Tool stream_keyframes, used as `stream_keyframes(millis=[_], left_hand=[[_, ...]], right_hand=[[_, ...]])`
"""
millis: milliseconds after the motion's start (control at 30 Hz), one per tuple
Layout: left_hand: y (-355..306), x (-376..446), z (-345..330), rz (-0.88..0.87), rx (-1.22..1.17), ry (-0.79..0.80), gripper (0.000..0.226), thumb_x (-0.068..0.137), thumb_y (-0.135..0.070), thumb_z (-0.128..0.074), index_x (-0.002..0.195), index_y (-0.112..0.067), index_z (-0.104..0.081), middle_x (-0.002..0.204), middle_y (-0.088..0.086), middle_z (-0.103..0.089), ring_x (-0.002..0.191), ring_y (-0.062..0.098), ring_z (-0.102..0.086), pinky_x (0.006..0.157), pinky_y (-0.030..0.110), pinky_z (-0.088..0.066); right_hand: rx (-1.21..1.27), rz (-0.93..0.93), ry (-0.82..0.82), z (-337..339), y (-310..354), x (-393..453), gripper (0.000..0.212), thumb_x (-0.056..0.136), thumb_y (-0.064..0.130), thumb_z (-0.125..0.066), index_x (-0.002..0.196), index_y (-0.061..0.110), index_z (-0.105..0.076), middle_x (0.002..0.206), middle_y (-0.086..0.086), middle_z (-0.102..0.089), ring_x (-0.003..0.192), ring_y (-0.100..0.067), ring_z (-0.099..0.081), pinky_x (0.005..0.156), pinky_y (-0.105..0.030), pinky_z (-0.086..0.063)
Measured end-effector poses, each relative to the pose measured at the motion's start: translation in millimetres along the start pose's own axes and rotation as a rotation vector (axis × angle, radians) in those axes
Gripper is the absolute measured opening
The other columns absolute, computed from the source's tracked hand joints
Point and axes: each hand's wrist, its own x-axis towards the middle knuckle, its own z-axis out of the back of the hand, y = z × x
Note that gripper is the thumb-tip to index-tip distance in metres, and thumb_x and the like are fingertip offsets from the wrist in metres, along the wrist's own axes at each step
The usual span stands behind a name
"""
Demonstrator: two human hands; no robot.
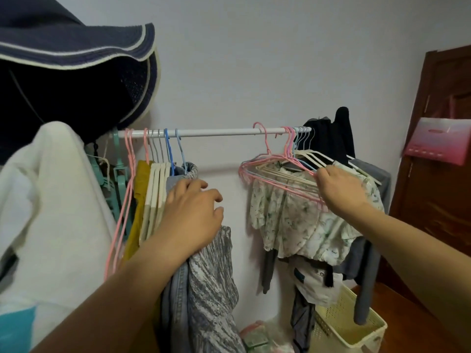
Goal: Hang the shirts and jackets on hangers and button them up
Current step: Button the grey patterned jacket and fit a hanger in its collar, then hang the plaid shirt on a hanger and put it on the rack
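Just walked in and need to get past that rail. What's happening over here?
A person is sorting clothes on a white rail. The right hand grips a bunch of pink and cream hangers hooked on the rail above a floral top. The left hand rests, fingers loosely bent, against the grey garments hanging on the left side. A cream laundry basket sits on the floor below.

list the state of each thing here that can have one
rail: level, bare in the middle
pink hangers: empty, on rail, right hand pinching them
floral top: hung, bunched
grey garment: hung, under left hand
basket: on floor, open
door: bag hanging on it
left hand: resting on clothes
right hand: gripping
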Motion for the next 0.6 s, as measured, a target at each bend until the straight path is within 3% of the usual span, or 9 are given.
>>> stream_keyframes(millis=[133,267,400,500,600], left_hand=[[-28,11,-1,-0.032,-0.165,-0.018,0.031,0.101,-0.040,-0.051,0.130,-0.036,-0.062,0.145,-0.005,-0.047,0.138,0.023,-0.029,0.116,0.043,-0.024],[-70,15,-33,-0.098,-0.547,-0.131,0.022,0.098,-0.028,-0.057,0.116,-0.031,-0.069,0.125,-0.004,-0.058,0.127,0.021,-0.044,0.101,0.028,-0.031],[-140,-13,-95,-0.188,-0.897,-0.176,0.023,0.094,-0.009,-0.057,0.101,-0.026,-0.070,0.108,-0.005,-0.062,0.107,0.017,-0.056,0.090,0.027,-0.041],[-206,-51,-146,-0.317,-1.040,-0.043,0.023,0.088,-0.009,-0.053,0.092,-0.024,-0.070,0.098,-0.003,-0.068,0.097,0.021,-0.063,0.085,0.035,-0.049],[-281,-117,-183,-0.473,-1.095,0.293,0.028,0.093,-0.005,-0.055,0.091,-0.029,-0.069,0.098,-0.004,-0.069,0.094,0.017,-0.064,0.087,0.038,-0.053]], right_hand=[[0.263,-0.148,-0.020,28,19,5,0.021,0.104,0.019,-0.044,0.086,0.010,-0.050,0.085,-0.010,-0.056,0.075,-0.032,-0.052,0.059,-0.039,-0.034],[0.665,-0.332,0.063,52,18,-46,0.031,0.106,0.031,-0.042,0.085,0.012,-0.055,0.078,-0.005,-0.061,0.067,-0.026,-0.066,0.058,-0.048,-0.055],[0.906,-0.571,0.221,70,-3,-177,0.030,0.107,0.019,-0.046,0.086,0.005,-0.061,0.070,0.008,-0.070,0.054,-0.010,-0.068,0.045,-0.032,-0.054],[0.956,-0.822,0.277,96,-23,-302,0.028,0.106,0.017,-0.046,0.090,0.001,-0.062,0.082,-0.004,-0.073,0.062,-0.025,-0.071,0.049,-0.031,-0.055],[0.967,-1.243,0.216,142,-29,-443,0.026,0.107,0.018,-0.046,0.090,0.002,-0.058,0.083,-0.015,-0.071,0.067,-0.037,-0.071,0.058,-0.039,-0.057]])
